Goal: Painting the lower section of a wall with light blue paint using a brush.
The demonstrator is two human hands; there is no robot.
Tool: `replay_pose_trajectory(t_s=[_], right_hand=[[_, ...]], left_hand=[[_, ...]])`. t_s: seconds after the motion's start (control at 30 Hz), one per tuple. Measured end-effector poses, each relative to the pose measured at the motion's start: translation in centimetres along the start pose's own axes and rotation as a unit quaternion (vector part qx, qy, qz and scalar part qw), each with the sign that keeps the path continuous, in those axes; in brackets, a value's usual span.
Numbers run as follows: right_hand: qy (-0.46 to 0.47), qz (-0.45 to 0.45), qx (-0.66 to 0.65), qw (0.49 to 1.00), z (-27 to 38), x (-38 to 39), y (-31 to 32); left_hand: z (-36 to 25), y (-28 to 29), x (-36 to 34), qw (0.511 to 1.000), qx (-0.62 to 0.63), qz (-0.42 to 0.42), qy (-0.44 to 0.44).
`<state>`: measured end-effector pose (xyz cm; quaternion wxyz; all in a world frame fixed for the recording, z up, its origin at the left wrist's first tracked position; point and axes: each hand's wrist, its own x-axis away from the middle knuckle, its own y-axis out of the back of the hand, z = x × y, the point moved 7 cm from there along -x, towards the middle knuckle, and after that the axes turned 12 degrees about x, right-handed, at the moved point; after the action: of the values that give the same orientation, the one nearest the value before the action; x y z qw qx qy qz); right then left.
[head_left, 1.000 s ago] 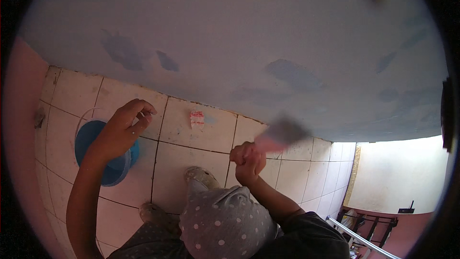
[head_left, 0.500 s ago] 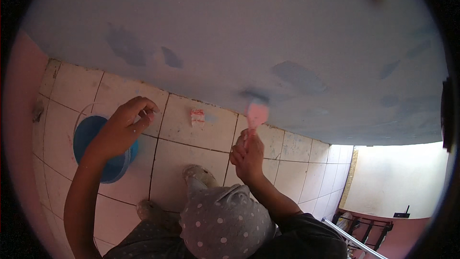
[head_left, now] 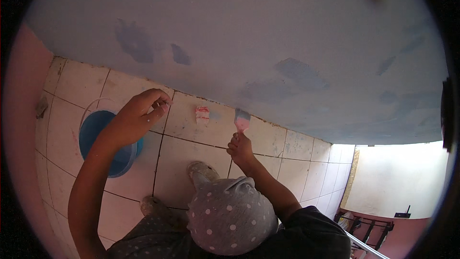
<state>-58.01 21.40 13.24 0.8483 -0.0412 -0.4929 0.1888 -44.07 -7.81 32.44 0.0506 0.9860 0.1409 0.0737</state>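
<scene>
In my right hand (head_left: pixel 241 147) is a flat paintbrush (head_left: pixel 242 122), its pink handle gripped low and its broad grey end pointing away from me. That end is over the floor tiles, close to the foot of the grey-blue wall (head_left: pixel 230 29). My left hand (head_left: pixel 143 115) hovers beyond the bucket, its fingers curled in toward the thumb; whatever sits between the whitish fingertips is too small to make out. Partly behind my left forearm stands a blue bucket (head_left: pixel 93 129) with a thin pale handle. Darker patches (head_left: pixel 299 73) mark the wall.
A small white and red piece (head_left: pixel 202 114) lies on the tiled floor (head_left: pixel 187 156) near the wall. My shoe (head_left: pixel 201 170) shows below it. To the right are a pale panel (head_left: pixel 397 177) and a dark rack (head_left: pixel 366 232). A pink wall (head_left: pixel 28 115) bounds the left.
My right hand has drawn the paintbrush off the wall, back and slightly left. The dark smear where it touched looks fainter. My left hand has shifted slightly right and up in the view.
</scene>
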Motion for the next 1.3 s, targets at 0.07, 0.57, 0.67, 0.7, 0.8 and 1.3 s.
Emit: replay_pose_trajectory(t_s=[0.07, 0.57, 0.67, 0.7, 0.8, 1.3], right_hand=[[0.034, 0.010, 0.016, 0.999, 1.8, 1.6, -1.6], [0.229, -0.012, 0.098, 0.969, 1.3, -1.8, 0.9], [0.158, -0.055, 0.110, 0.980, -0.6, -3.4, 2.3], [0.117, -0.057, 0.107, 0.986, -1.4, -3.7, 2.6], [0.090, -0.045, 0.128, 0.987, -2.2, -2.3, 2.7], [0.369, 0.003, 0.224, 0.902, 8.8, 10.9, -8.8]], left_hand=[[0.7, 0.4, 0.7, 0.999, 0.024, -0.022, -0.002], [1.7, -0.1, 1.4, 0.999, 0.012, -0.011, 0.030], [1.9, 0.4, 1.5, 0.999, 0.001, -0.003, 0.037], [2.1, 0.3, 1.6, 0.999, 0.003, -0.003, 0.034], [2.7, 0.4, 2.0, 0.998, 0.041, -0.019, 0.045], [0.0, -0.6, 1.8, 1.000, 0.027, 0.006, 0.009]])
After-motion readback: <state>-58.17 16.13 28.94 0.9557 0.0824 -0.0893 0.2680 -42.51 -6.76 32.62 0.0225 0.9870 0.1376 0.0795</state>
